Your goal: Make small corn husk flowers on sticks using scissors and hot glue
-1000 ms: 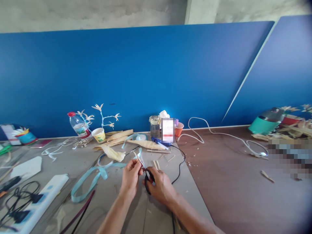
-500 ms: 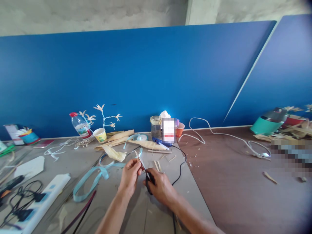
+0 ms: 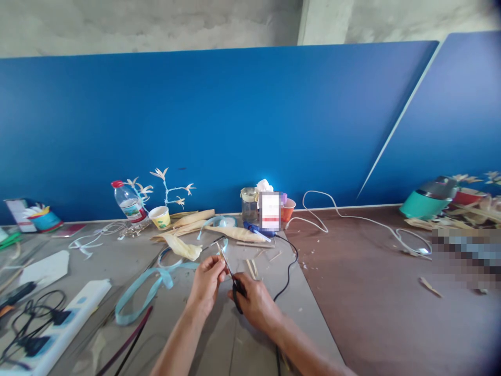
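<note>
My right hand point(image 3: 256, 302) is closed around the black-handled scissors point(image 3: 237, 296), with the blades pointing up and to the left. Close beside the blades, the fingers of my left hand point(image 3: 206, 282) are pinched on a small pale strip point(image 3: 218, 247), whose lower part is hidden by the fingers. Whether the blades touch the strip I cannot tell. Just beyond the left hand lies a crumpled cream husk point(image 3: 182, 247). To its left a loop of light blue ribbon point(image 3: 135, 310) rests on the grey table point(image 3: 211, 344).
A white power strip point(image 3: 74, 324) with black plugs lies at left. Along the blue partition point(image 3: 235, 125) stand a bottle point(image 3: 131, 206), a yellow cup point(image 3: 159, 218), a wired flower stem point(image 3: 166, 188), a glass jar point(image 3: 249, 204) and an orange cup point(image 3: 288, 210). A black cord point(image 3: 291, 266) runs right of my hands.
The view has shifted very slightly. Both hands keep nearly the same place, with the scissors still beside the pale strip.
</note>
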`<state>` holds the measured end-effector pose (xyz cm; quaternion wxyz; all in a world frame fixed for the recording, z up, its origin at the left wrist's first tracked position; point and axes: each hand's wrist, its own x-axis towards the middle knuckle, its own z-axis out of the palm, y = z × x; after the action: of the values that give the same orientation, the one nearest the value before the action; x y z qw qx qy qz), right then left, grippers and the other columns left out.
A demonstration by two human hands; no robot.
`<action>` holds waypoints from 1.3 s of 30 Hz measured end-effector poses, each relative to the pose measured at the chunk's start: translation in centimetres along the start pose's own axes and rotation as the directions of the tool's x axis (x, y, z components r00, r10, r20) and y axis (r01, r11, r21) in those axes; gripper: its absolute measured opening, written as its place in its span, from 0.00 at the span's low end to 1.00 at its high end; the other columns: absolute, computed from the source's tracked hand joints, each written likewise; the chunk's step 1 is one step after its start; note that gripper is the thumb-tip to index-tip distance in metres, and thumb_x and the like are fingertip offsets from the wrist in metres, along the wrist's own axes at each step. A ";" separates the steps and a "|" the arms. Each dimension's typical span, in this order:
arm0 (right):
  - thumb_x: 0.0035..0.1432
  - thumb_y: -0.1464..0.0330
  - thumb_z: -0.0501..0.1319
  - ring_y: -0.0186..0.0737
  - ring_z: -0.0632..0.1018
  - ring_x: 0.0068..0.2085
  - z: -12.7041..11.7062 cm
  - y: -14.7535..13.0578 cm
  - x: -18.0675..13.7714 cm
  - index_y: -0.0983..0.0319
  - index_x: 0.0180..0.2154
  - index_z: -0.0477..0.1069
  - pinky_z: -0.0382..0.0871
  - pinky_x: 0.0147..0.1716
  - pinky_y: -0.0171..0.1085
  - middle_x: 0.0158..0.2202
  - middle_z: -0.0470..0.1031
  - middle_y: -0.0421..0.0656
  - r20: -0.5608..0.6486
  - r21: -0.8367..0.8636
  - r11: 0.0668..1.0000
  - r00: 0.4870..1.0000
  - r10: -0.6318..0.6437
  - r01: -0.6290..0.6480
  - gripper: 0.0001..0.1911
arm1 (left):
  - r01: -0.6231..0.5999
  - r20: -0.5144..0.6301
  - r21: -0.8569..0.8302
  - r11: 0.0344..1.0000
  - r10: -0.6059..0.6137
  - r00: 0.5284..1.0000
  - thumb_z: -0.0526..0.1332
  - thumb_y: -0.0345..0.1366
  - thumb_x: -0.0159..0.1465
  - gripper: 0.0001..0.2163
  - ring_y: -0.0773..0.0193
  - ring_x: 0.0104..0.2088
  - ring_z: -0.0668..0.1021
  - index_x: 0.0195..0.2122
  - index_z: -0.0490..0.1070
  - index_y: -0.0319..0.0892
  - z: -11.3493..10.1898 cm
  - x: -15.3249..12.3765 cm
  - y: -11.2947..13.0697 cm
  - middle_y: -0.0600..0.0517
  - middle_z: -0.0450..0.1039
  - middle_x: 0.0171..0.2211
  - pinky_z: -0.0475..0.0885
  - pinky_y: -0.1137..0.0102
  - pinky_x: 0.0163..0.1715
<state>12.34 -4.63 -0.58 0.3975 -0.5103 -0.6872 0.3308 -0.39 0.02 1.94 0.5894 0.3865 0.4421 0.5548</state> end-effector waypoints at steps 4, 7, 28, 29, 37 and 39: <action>0.51 0.71 0.57 0.33 0.69 0.25 0.1 0.0 0.0 0.61 0.41 0.68 0.61 0.26 0.31 0.25 0.71 0.38 -0.006 0.007 1.000 1.000 -0.004 0.004 0.13 | 0.007 -0.003 -0.015 1.000 -0.007 1.000 0.66 0.35 0.45 0.09 0.78 0.15 0.61 0.19 0.66 0.37 0.2 -0.1 0.1 0.60 0.62 0.15 0.56 0.78 0.19; 0.51 0.72 0.56 0.34 0.69 0.25 -0.1 -0.1 0.0 0.61 0.40 0.68 0.61 0.26 0.31 0.25 0.71 0.38 -0.004 0.024 1.000 1.000 -0.003 0.004 0.13 | 0.018 -0.003 -0.026 0.999 -0.018 1.000 0.66 0.35 0.45 0.09 0.77 0.15 0.62 0.19 0.66 0.38 0.1 -0.1 0.1 0.60 0.62 0.14 0.59 0.78 0.21; 0.50 0.69 0.57 0.33 0.70 0.25 -0.6 0.7 0.2 0.62 0.41 0.68 0.61 0.26 0.30 0.25 0.71 0.39 -0.111 -0.002 1.000 0.994 -0.006 0.005 0.14 | 0.041 0.020 -0.027 0.999 -0.041 0.999 0.66 0.36 0.46 0.08 0.79 0.14 0.62 0.23 0.69 0.38 -0.4 0.4 -0.4 0.60 0.66 0.19 0.67 0.75 0.27; 0.50 0.69 0.57 0.34 0.70 0.25 -0.5 0.5 0.1 0.62 0.41 0.68 0.61 0.26 0.30 0.25 0.71 0.39 -0.098 -0.026 1.000 0.995 -0.011 0.008 0.14 | 0.037 0.011 -0.027 0.999 -0.036 0.999 0.66 0.35 0.46 0.08 0.79 0.14 0.62 0.23 0.69 0.38 -0.5 0.5 -0.5 0.60 0.66 0.19 0.67 0.75 0.27; 0.50 0.67 0.58 0.34 0.70 0.26 -0.2 0.0 -0.2 0.59 0.42 0.68 0.60 0.27 0.29 0.26 0.71 0.38 -0.040 -0.146 0.989 0.999 -0.013 0.007 0.14 | -0.014 -0.026 -0.012 1.000 0.013 1.000 0.64 0.33 0.48 0.07 0.79 0.14 0.63 0.26 0.67 0.39 -0.7 0.5 -1.0 0.61 0.65 0.17 0.66 0.75 0.26; 0.50 0.68 0.58 0.34 0.71 0.26 -0.1 -0.1 -0.3 0.59 0.42 0.68 0.61 0.27 0.29 0.26 0.71 0.38 -0.036 -0.148 0.989 0.999 -0.009 0.004 0.14 | -0.018 -0.027 0.001 1.000 0.018 0.999 0.64 0.33 0.48 0.06 0.79 0.14 0.63 0.25 0.67 0.39 -0.7 0.5 -1.0 0.61 0.65 0.17 0.66 0.75 0.27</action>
<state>12.47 -4.90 -0.50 0.3721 -0.5421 -0.7041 0.2682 -0.79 0.39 0.73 0.5782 0.3830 0.4467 0.5652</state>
